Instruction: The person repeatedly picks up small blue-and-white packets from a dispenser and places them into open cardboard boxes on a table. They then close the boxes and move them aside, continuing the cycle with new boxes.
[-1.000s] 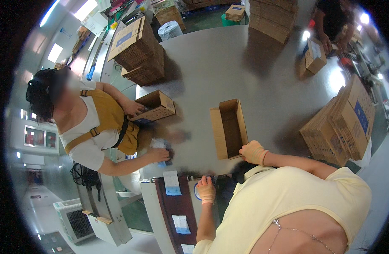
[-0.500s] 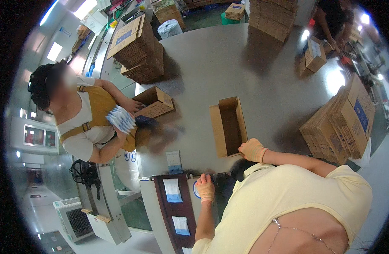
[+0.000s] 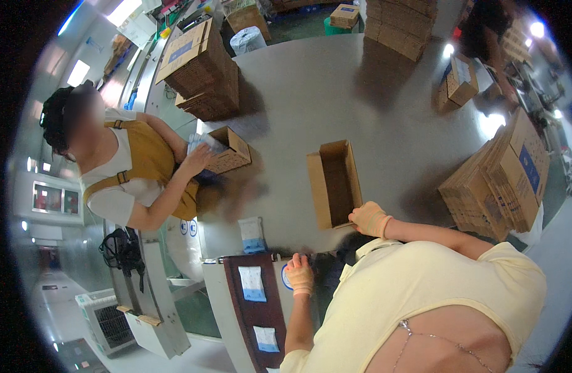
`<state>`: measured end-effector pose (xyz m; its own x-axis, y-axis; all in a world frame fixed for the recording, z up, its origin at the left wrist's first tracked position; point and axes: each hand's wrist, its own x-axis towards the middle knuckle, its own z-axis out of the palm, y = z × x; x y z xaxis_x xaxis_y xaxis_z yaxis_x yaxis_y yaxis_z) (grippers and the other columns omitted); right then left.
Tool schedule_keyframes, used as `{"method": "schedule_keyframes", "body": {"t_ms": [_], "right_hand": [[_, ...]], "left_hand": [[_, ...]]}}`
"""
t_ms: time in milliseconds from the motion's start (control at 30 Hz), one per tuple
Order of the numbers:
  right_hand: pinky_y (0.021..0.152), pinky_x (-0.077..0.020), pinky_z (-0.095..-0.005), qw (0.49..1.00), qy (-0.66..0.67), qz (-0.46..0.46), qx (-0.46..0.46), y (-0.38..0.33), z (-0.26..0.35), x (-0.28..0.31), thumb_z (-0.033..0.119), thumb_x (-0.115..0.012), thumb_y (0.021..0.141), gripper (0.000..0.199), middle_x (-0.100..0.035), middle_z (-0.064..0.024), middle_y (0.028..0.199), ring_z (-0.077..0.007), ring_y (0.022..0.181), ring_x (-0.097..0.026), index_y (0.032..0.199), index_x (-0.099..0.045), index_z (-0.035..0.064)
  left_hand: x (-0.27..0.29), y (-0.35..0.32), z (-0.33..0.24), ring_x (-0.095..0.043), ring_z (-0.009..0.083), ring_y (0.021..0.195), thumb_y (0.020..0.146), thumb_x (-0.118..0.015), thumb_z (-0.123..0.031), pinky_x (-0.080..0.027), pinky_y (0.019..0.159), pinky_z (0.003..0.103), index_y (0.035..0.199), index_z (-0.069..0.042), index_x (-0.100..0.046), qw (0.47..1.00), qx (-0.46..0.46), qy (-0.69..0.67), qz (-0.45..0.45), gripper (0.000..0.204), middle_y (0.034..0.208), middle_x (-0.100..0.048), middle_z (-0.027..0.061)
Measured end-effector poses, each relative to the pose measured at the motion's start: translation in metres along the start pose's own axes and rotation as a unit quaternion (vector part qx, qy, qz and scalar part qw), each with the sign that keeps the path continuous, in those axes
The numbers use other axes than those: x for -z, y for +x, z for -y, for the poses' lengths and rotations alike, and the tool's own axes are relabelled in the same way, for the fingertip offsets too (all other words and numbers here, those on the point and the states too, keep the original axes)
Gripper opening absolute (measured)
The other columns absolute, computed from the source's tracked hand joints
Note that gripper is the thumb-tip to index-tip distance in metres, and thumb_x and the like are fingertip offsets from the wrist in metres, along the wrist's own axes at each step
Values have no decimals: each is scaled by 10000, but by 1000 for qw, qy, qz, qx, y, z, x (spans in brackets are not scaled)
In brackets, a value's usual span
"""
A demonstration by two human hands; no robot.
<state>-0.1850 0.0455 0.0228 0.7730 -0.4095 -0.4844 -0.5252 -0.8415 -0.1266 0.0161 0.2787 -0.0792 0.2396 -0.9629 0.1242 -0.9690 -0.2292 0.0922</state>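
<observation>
An open cardboard box (image 3: 340, 186) stands on the metal table in front of me, its long left flap folded out. At its near right corner, my gloved right hand (image 3: 370, 219) is closed on the rim. My gloved left hand (image 3: 299, 275) rests at the table's near edge beside the conveyor, fingers curled together; what they hold, if anything, is hidden. White-and-blue packets (image 3: 252, 284) lie on the dark conveyor belt (image 3: 261, 311) to its left. One more packet (image 3: 252, 235) lies on the table just past the belt's end.
At the left, a co-worker (image 3: 140, 155) in a mustard apron has both hands at another open box (image 3: 233, 155) with packets inside. Flattened cartons are stacked at the far left (image 3: 202, 71), far back (image 3: 398, 31) and right (image 3: 500, 177). Another person handles a box (image 3: 461, 84) at the far right.
The co-worker's hand has carried a bundle of packets from in front of the apron into their box. My hands and my box have barely moved.
</observation>
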Motion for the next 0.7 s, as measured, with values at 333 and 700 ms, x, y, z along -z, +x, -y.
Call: {"method": "schedule_keyframes", "body": {"t_ms": [333,700], "right_hand": [[645,-536,-388,1000,12,2,-4,2,1,-1,299,-577,873,233,-696,-72,850,-255,800,-680,917,-689,100],[667,-535,-380,1000,14,-19,1,2,-1,-8,322,-589,870,254,-694,-74,856,-261,799,-678,942,-683,98]], "left_hand": [[-8,-3,3,-536,322,934,689,-647,-131,-441,749,445,970,-137,-592,998,19,-24,51,286,1130,-523,102],[-10,-4,5,-537,312,929,678,-655,-138,-434,728,452,973,-133,-584,997,23,-20,72,304,1110,-527,93]]}}
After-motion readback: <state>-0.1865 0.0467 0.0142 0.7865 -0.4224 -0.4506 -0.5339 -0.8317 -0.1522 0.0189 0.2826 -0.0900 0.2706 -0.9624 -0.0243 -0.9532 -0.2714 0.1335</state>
